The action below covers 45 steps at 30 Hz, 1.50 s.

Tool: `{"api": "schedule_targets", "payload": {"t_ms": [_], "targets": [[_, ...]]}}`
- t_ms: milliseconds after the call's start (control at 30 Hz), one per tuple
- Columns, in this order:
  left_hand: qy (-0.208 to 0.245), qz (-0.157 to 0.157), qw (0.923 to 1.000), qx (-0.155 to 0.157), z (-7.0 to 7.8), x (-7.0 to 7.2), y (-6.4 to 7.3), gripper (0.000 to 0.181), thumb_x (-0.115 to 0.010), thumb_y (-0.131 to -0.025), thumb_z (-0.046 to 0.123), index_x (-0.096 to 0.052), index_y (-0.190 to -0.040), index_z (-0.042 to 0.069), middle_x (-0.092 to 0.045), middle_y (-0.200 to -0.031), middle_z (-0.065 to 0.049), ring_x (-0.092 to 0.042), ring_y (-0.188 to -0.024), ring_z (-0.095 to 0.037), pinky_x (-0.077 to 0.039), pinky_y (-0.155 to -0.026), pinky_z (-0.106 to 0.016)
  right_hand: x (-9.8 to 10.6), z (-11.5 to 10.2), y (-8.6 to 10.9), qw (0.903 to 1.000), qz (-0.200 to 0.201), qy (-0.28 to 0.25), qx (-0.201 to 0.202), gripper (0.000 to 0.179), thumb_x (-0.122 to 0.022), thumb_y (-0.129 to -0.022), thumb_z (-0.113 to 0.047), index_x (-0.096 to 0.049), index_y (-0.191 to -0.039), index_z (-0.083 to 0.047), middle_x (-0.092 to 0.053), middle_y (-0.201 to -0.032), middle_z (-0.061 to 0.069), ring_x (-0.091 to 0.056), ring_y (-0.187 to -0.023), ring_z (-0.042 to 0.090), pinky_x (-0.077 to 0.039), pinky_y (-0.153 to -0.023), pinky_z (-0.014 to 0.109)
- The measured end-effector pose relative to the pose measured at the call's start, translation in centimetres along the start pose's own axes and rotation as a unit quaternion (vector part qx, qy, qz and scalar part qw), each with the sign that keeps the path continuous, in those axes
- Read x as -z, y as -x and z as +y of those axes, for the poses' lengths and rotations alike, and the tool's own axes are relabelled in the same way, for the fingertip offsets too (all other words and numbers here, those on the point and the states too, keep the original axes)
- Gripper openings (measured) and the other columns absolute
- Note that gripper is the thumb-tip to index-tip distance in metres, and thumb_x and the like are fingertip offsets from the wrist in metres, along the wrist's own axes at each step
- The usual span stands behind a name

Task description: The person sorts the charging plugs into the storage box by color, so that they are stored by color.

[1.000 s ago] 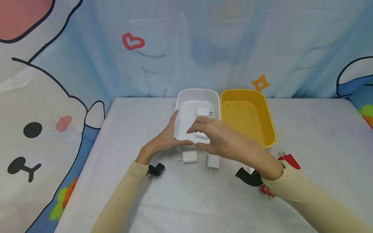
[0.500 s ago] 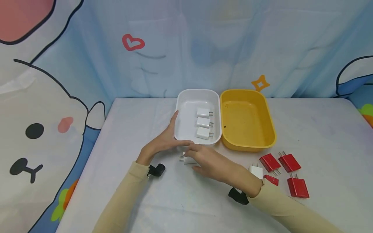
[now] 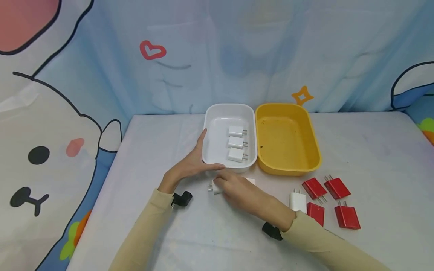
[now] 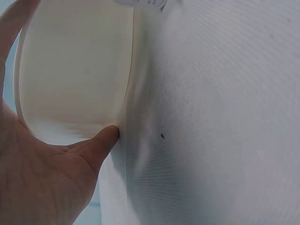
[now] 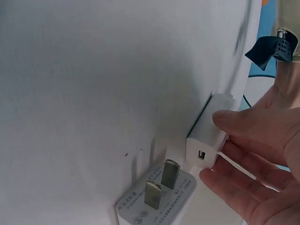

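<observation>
In the head view my right hand pinches a white USB charger plug on the table, its prongs pointing left. The right wrist view shows the thumb on top of this charger and fingers at its side. A second white charger lies just behind that hand, mostly hidden; its prongs face the right wrist camera. My left hand rests against the near left corner of a white tray, thumb along the front and fingers spread along the left side. Three white chargers lie in a column inside the tray.
A yellow tray stands against the white tray's right side. To the right on the table lie several red chargers and one white charger, partly behind the right forearm. A printed cloth backdrop hangs behind the table.
My right hand has gone from the white tray, where a third charger now lies, down to the left charger on the table and taken hold of it. The left hand has stayed put.
</observation>
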<state>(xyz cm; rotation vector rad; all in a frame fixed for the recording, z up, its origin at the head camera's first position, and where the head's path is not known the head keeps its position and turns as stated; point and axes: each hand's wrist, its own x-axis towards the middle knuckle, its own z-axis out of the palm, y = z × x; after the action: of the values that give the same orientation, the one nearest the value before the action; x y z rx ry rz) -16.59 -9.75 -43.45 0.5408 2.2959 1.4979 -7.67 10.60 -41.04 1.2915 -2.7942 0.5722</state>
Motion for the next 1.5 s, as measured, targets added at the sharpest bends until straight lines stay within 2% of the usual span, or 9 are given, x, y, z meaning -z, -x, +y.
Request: {"api": "schedule_targets", "payload": {"t_ms": [167, 300, 700, 800, 933, 1033, 1133, 1400, 1500], "targets": [[-0.002, 0.001, 1.0000, 0.004, 0.1, 0.0, 0.0, 0.135, -0.089, -0.084, 0.031, 0.016, -0.166, 0.026, -0.002, -0.176, -0.006, -0.018, -0.156, -0.020, -0.022, -0.124, -0.047, 0.0, 0.0, -0.6, 0.9999, -0.014, -0.006, -0.009, 0.027, -0.076, -0.083, 0.015, -0.074, -0.108, 0.006, -0.066, -0.108, 0.016, -0.068, -0.099, 0.027, -0.059, -0.086, 0.036], [0.001, 0.001, 1.0000, 0.006, 0.2, 0.1, 0.0, 0.135, -0.089, -0.084, 0.031, 0.017, -0.166, 0.026, 0.000, -0.176, -0.005, -0.017, -0.156, -0.019, -0.022, -0.124, -0.048, 0.2, 0.0, -0.9, 0.9995, -0.027, -0.010, -0.013, 0.028, -0.079, -0.082, 0.015, -0.075, -0.109, 0.007, -0.067, -0.110, 0.018, -0.069, -0.100, 0.029, -0.060, -0.086, 0.036], [-0.001, 0.005, 1.0000, 0.003, 0.1, 0.1, 0.0, 0.135, -0.090, -0.083, 0.032, 0.016, -0.167, 0.025, -0.002, -0.175, -0.004, -0.017, -0.156, -0.018, -0.021, -0.125, -0.046, -0.4, 0.0, -0.5, 0.9988, -0.019, -0.043, 0.009, 0.036, -0.082, -0.078, 0.013, -0.071, -0.112, 0.008, -0.063, -0.103, 0.015, -0.065, -0.090, 0.026, -0.058, -0.082, 0.036], [-0.001, 0.006, 1.0000, 0.002, 0.1, 0.1, 0.1, 0.135, -0.090, -0.083, 0.032, 0.016, -0.167, 0.025, -0.003, -0.175, -0.005, -0.018, -0.156, -0.018, -0.022, -0.125, -0.047, -0.2, 0.0, -0.3, 0.9975, -0.036, -0.061, -0.001, 0.038, -0.083, -0.078, 0.012, -0.072, -0.113, 0.008, -0.064, -0.104, 0.014, -0.066, -0.091, 0.026, -0.058, -0.084, 0.037], [0.001, 0.008, 1.0000, 0.000, 0.0, 0.1, 0.1, 0.134, -0.090, -0.083, 0.031, 0.014, -0.167, 0.025, -0.006, -0.175, -0.005, -0.022, -0.154, -0.018, -0.023, -0.124, -0.047, 0.4, 0.2, -0.2, 0.9927, -0.077, -0.091, -0.017, 0.038, -0.084, -0.076, 0.009, -0.074, -0.113, 0.006, -0.066, -0.106, 0.011, -0.066, -0.094, 0.024, -0.057, -0.087, 0.037], [0.002, 0.007, 1.0000, -0.001, 0.0, 0.1, 0.1, 0.134, -0.090, -0.083, 0.030, 0.014, -0.167, 0.024, -0.008, -0.174, -0.005, -0.024, -0.153, -0.018, -0.024, -0.123, -0.047, 1.4, 0.5, 0.1, 0.9874, -0.106, -0.113, -0.031, 0.038, -0.085, -0.077, 0.005, -0.075, -0.114, 0.003, -0.069, -0.108, 0.008, -0.066, -0.097, 0.021, -0.057, -0.089, 0.036], [0.002, 0.004, 1.0000, 0.001, 0.1, 0.1, 0.1, 0.135, -0.090, -0.083, 0.031, 0.014, -0.167, 0.024, -0.008, -0.174, -0.005, -0.024, -0.153, -0.019, -0.025, -0.123, -0.047, 3.0, 0.8, 0.3, 0.9839, -0.115, -0.130, -0.044, 0.039, -0.086, -0.079, 0.001, -0.075, -0.116, 0.000, -0.071, -0.112, 0.006, -0.065, -0.101, 0.019, -0.056, -0.092, 0.037], [-0.013, -0.003, 0.9999, -0.005, 0.1, 0.2, -0.1, 0.131, -0.086, -0.086, 0.024, 0.016, -0.167, 0.018, -0.002, -0.175, -0.012, -0.023, -0.154, -0.027, -0.025, -0.123, -0.051, 8.6, 2.5, -1.3, 0.9879, -0.054, -0.131, -0.063, 0.038, -0.089, -0.080, -0.002, -0.077, -0.115, -0.001, -0.070, -0.107, 0.005, -0.061, -0.092, 0.018, -0.058, -0.087, 0.038], [0.000, -0.010, 0.9997, -0.024, 0.0, 0.2, -0.3, 0.130, -0.086, -0.086, 0.020, 0.015, -0.167, 0.019, -0.012, -0.172, -0.011, -0.032, -0.148, -0.026, -0.029, -0.121, -0.050, 10.0, 3.6, -2.7, 0.9887, -0.032, -0.131, -0.066, 0.035, -0.089, -0.080, -0.001, -0.077, -0.114, 0.000, -0.070, -0.105, 0.006, -0.062, -0.092, 0.021, -0.058, -0.088, 0.041]]}}
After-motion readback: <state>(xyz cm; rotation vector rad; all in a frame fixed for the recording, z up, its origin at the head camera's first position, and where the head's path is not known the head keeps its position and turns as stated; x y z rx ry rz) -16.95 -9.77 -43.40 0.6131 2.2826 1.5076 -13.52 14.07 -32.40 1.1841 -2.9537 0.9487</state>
